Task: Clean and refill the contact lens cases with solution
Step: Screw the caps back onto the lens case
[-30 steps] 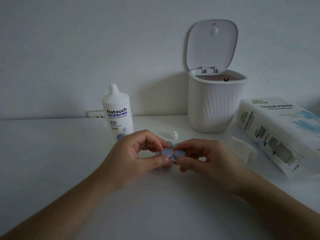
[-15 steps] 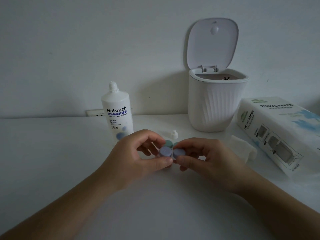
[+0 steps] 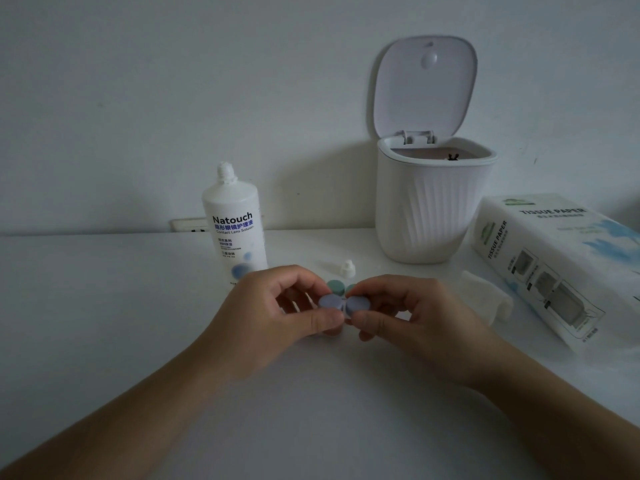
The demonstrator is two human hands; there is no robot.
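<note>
A lilac contact lens case (image 3: 343, 304) with two round caps is held just above the white table (image 3: 104, 306). My left hand (image 3: 277, 317) pinches its left cap between thumb and fingers. My right hand (image 3: 408, 313) pinches the right cap the same way. Behind it, a green lens case (image 3: 336, 286) lies on the table, partly hidden by my fingers. The white solution bottle (image 3: 235, 230) stands uncapped at the back left, and its small white cap (image 3: 347, 268) rests on the table behind the cases.
A white ribbed mini bin (image 3: 433, 202) with its lid up stands at the back right. A pack of tissue paper (image 3: 561, 265) lies at the right, with a loose folded tissue (image 3: 485, 296) beside it. A wall socket (image 3: 188, 225) sits behind the bottle.
Both hands keep their grip on the lilac case, with only slight shifts of the fingers around the caps. Nothing else has moved.
</note>
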